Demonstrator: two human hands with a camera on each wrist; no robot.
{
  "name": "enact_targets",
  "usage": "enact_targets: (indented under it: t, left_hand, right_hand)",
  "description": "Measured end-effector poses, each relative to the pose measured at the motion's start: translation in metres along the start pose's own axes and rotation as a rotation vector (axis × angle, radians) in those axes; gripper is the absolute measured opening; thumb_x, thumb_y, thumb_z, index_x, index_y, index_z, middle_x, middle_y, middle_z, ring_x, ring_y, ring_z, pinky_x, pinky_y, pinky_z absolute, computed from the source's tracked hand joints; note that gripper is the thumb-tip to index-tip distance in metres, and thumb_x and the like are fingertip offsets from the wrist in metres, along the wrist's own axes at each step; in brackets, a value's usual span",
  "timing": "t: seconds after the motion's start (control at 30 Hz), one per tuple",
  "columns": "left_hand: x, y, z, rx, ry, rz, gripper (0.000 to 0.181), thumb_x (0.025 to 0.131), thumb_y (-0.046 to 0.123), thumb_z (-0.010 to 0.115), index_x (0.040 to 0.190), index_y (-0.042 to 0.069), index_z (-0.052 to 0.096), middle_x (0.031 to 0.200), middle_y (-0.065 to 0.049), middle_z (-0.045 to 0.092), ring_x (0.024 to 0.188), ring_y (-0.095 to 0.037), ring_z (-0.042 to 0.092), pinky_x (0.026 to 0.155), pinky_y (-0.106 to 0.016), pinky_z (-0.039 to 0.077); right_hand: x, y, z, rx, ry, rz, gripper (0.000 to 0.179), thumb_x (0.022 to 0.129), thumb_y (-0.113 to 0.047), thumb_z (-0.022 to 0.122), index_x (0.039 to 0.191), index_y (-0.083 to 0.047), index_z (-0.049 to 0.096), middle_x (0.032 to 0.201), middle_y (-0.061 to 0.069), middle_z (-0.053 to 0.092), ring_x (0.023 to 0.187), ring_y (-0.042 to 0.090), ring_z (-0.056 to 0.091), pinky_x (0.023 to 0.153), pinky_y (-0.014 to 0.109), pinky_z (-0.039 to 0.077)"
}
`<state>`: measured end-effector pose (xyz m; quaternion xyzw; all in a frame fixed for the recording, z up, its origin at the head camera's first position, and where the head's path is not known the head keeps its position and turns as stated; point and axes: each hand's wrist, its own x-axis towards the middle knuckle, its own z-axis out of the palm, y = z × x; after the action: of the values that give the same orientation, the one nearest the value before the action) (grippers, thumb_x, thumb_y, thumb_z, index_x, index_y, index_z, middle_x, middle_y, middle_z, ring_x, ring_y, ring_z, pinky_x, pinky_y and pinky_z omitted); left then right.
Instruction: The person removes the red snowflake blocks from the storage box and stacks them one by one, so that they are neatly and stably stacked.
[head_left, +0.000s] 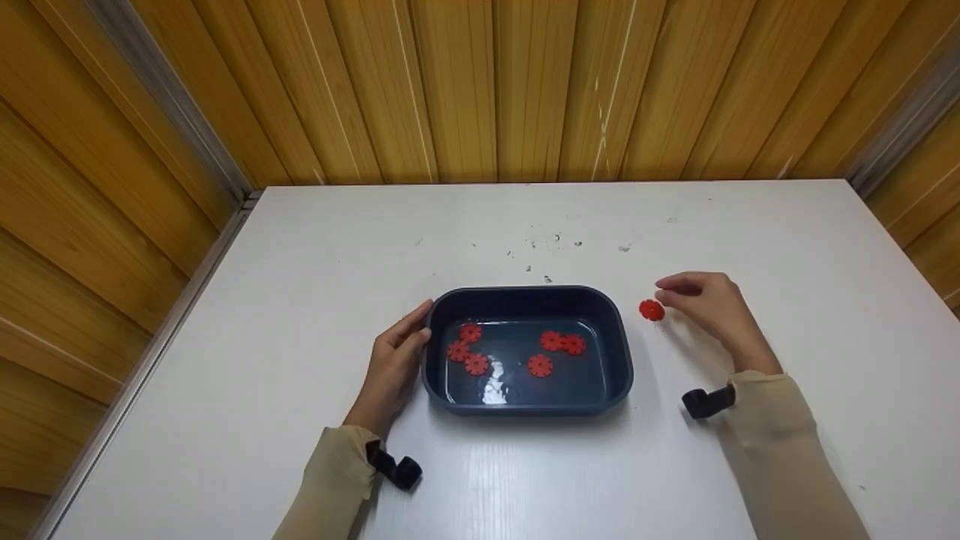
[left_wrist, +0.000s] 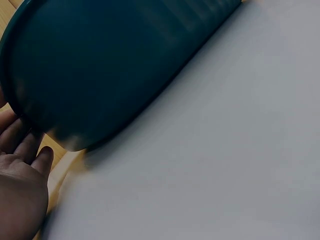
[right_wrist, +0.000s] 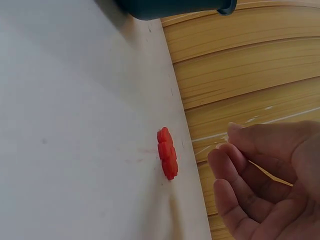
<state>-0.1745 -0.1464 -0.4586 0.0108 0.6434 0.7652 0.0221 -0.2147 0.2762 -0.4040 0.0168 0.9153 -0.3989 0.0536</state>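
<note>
A dark blue rectangular tub [head_left: 528, 409] with rounded corners stands on the white table. Inside it lie several red flower-shaped discs [head_left: 476, 364], some at its left and some at its right. My left hand [head_left: 395, 358] rests against the tub's left end, thumb and forefinger at the rim; in the left wrist view its other fingers [left_wrist: 42, 159] lie along the outer wall. Right of the tub, my right hand [head_left: 709, 311] hovers with loosely bent fingers, holding nothing. Just beyond its fingertips is another red flower piece [head_left: 652, 310], seen edge-on and apart from the hand [right_wrist: 265, 175] in the right wrist view.
The white table [head_left: 337, 277] bears small dark scuffs behind the tub. Yellow wood-look panels [head_left: 525, 90] rise along its back, with more at the left and right. Dark wrist mounts [head_left: 709, 403] stick out from both sleeves.
</note>
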Motion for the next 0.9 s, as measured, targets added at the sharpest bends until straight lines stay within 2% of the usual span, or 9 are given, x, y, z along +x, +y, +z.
enact_targets:
  t: [0.2, 0.53, 0.7, 0.9]
  left_hand:
    - [0.001, -0.001, 0.001, -0.015, -0.008, 0.0, 0.046, 0.094, 0.005, 0.052, 0.14, 0.004, 0.048, 0.15, -0.009, 0.044, 0.142, -0.019, 0.036, 0.113, -0.024, 0.034]
    - [0.001, 0.0, 0.001, -0.033, -0.006, -0.007, 0.046, 0.094, 0.004, 0.052, 0.139, 0.004, 0.049, 0.148, -0.009, 0.045, 0.141, -0.018, 0.037, 0.111, -0.023, 0.036]
    - [0.0, 0.0, 0.001, -0.025, -0.002, -0.008, 0.046, 0.093, 0.004, 0.052, 0.139, 0.004, 0.049, 0.148, -0.008, 0.045, 0.141, -0.018, 0.037, 0.112, -0.023, 0.035]
    - [0.0, 0.001, 0.0, -0.032, -0.009, -0.006, 0.047, 0.093, 0.004, 0.052, 0.14, 0.003, 0.048, 0.149, -0.009, 0.044, 0.142, -0.018, 0.035, 0.112, -0.023, 0.035]
  right_hand:
    - [-0.002, -0.012, -0.002, -0.026, 0.037, -0.073, 0.042, 0.09, -0.033, 0.065, 0.12, -0.003, 0.066, 0.116, 0.02, 0.068, 0.106, 0.027, 0.06, 0.086, 0.02, 0.046]
    - [-0.001, -0.041, -0.003, -0.048, -0.006, -0.132, 0.041, 0.09, -0.034, 0.065, 0.119, -0.005, 0.067, 0.111, 0.017, 0.07, 0.099, 0.025, 0.066, 0.083, 0.023, 0.049]
    - [0.0, -0.056, -0.001, -0.056, -0.028, -0.183, 0.036, 0.09, -0.03, 0.066, 0.116, -0.006, 0.068, 0.109, 0.015, 0.071, 0.098, 0.024, 0.066, 0.081, 0.022, 0.05]
    - [0.001, -0.075, 0.006, -0.055, -0.083, -0.247, 0.034, 0.088, -0.028, 0.068, 0.114, -0.006, 0.069, 0.107, 0.016, 0.071, 0.1, 0.026, 0.066, 0.085, 0.031, 0.053]
